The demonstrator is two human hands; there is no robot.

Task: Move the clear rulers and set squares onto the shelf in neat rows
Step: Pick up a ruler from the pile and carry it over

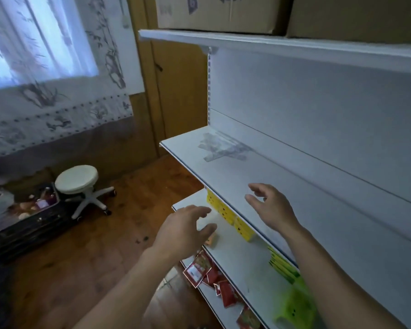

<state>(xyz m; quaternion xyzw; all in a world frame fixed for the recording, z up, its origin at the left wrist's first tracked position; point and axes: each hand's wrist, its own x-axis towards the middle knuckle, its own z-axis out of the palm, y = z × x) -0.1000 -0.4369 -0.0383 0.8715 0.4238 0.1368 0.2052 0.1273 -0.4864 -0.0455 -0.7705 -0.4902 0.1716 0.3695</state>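
A loose pile of clear rulers and set squares (pixel 221 148) lies at the far left end of the white middle shelf (pixel 226 184), close to the back panel. My right hand (pixel 269 205) hovers over the front part of that shelf with fingers loosely spread, holding nothing. My left hand (pixel 184 227) hangs in front of the lower shelf (pixel 237 255), fingers relaxed and empty. Both hands are well short of the clear pile.
Yellow boxes (pixel 230 217) line the back of the lower shelf, with green packs (pixel 292 302) further right. Red packets (pixel 209 274) sit on the bottom shelf. Cardboard boxes (pixel 223 13) stand on the top shelf. A white stool (pixel 77 179) and a dark crate (pixel 29 217) are on the wooden floor at left.
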